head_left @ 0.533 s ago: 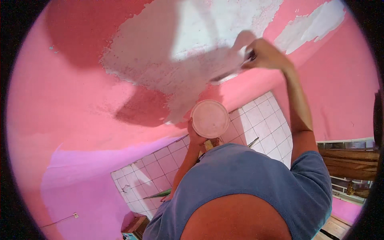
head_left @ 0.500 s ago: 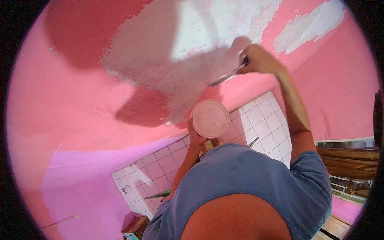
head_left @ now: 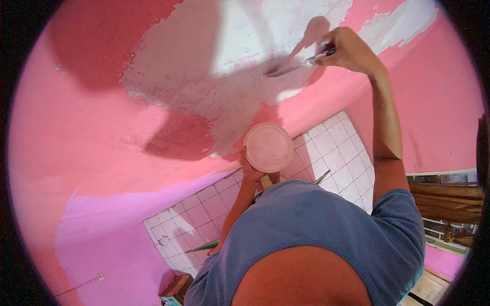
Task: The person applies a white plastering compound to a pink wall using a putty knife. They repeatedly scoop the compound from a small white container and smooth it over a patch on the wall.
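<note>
My right hand [head_left: 349, 51] is raised to the wall, its fingers wrapped round the dark handle of a putty knife [head_left: 290, 70]. The blade points left and lies at the white patch [head_left: 189, 66] of filler on the pink wall; it is seen nearly edge-on, so I cannot tell whether it touches. Lower down, in front of my chest, my left hand [head_left: 249, 166] grips the side of a round pale tub [head_left: 269, 148]. The tub's top faces up toward me, and how full it is I cannot tell. My left fingers are partly hidden by it.
A smaller white patch [head_left: 403, 25] marks the wall at upper right. White floor tiles [head_left: 332, 148] lie below, with a cardboard box [head_left: 176, 288] at lower left. A brown curtain [head_left: 446, 204] hangs at right. A socket with a cord [head_left: 100, 277] is on the purple wall.
My right hand has moved up and slightly right with the putty knife, its blade now higher over the white patch. The left hand and tub have hardly moved.
</note>
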Motion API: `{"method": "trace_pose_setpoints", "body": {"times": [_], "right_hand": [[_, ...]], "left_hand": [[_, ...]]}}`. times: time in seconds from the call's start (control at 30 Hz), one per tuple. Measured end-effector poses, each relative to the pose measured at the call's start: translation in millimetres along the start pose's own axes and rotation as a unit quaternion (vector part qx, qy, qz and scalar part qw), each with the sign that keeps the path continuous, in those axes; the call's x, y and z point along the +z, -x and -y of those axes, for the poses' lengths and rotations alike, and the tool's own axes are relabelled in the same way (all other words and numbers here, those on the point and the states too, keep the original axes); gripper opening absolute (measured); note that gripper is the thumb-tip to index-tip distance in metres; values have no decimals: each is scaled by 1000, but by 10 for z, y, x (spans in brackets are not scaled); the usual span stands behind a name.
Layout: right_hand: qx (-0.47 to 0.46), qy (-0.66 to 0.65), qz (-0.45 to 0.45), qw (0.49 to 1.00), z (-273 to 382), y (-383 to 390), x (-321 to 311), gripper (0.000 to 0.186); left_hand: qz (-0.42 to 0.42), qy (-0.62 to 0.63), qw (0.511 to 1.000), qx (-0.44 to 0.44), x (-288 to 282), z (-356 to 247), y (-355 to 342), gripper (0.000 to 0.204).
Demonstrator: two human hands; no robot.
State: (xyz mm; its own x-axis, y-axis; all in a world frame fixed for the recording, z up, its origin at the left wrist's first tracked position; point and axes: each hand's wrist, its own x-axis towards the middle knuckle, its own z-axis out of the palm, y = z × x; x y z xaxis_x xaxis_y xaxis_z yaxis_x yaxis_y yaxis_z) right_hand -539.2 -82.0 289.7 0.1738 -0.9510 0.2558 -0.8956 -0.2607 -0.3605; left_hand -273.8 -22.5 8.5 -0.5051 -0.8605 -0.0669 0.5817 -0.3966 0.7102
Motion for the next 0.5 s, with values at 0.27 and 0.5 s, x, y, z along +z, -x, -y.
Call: {"method": "trace_pose_setpoints", "body": {"times": [0.27,0.5], "right_hand": [[4,62,85,994,-355,162,1094,22],[13,121,36,992,-141,-103,919,23]], "left_hand": [[-25,-125,992,-12,3,17,-30,89],[-35,65,997,-8,-319,271,-140,55]]}}
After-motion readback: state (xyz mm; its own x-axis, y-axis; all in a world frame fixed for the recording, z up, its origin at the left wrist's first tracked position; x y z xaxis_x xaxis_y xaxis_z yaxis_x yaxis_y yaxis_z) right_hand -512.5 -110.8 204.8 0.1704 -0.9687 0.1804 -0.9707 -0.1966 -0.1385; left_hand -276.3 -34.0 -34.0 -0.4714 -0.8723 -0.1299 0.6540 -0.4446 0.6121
